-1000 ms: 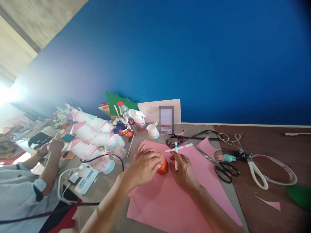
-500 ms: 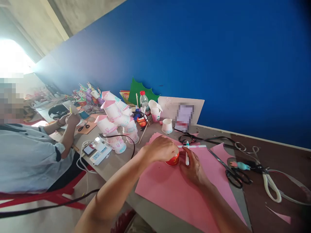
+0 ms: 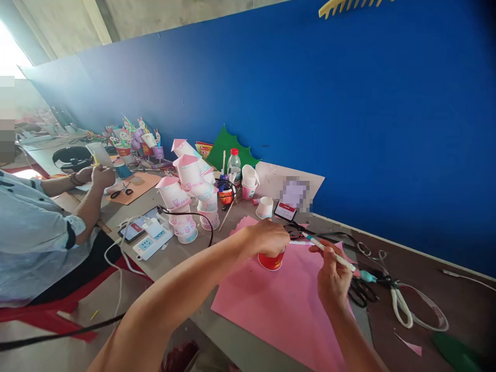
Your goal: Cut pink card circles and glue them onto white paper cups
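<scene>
A red paper cup (image 3: 271,262) stands on a stack of pink paper sheets (image 3: 248,297). My left hand (image 3: 270,236) covers the cup from above, fingers closed on it, and hides its upper part. To the right of the cup, my right hand (image 3: 335,274) grips a white marker pen (image 3: 327,249) with teal at one end. The pen slants over the paper, its teal end toward the upper left, clear of the cup. Behind the hands, another white stick-like thing (image 3: 300,242) lies partly hidden on the paper.
Stacked paper cups with pink cone tops (image 3: 188,175) stand at left, beside a power strip (image 3: 153,244). A white cup (image 3: 265,207) and a phone (image 3: 285,211) are behind. Black-handled scissors (image 3: 362,293) lie at right. A co-worker's hands (image 3: 98,175) work at far left.
My right hand has moved right, away from the cup, and the pen has gone from nearly upright to slanting. My left hand remains on the cup. The camera view has shifted.
</scene>
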`<state>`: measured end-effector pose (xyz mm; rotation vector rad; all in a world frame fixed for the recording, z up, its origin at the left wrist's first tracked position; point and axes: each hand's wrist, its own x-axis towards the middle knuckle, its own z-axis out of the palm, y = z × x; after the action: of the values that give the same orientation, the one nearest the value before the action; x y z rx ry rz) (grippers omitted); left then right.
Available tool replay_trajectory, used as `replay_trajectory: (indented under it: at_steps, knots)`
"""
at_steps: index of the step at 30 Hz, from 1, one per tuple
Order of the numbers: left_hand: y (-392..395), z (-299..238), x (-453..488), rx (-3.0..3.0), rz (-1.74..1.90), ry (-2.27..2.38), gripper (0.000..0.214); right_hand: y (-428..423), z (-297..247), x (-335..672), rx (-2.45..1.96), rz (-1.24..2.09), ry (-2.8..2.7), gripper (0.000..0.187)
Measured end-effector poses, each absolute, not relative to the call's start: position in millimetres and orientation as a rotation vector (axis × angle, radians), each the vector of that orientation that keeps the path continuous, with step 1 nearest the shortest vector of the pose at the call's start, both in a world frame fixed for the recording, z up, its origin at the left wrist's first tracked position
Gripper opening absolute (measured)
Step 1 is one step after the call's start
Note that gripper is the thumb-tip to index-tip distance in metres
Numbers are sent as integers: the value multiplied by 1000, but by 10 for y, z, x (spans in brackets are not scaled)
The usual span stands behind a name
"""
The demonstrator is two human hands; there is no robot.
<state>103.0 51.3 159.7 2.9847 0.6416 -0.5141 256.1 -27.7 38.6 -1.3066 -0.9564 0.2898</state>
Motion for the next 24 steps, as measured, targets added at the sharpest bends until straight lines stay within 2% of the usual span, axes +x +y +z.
replay_trajectory:
  at_steps: [5, 9, 15, 24]
  knots:
    - [594, 1554, 1044, 3023, -398, 581, 14, -786, 610, 2520, -1385, 260, -1237, 25]
    - [619, 1515, 1059, 3010, -380, 580, 13, -1044, 455, 2213, -1323, 419, -1570, 19]
    - [626, 1437, 1064, 3012, -380, 526, 9, -883, 188, 1706, -1325, 381, -1728, 27]
    - [662, 1354, 1069, 3028, -290, 486, 11, -719, 90, 1533, -1452, 215, -1787, 24]
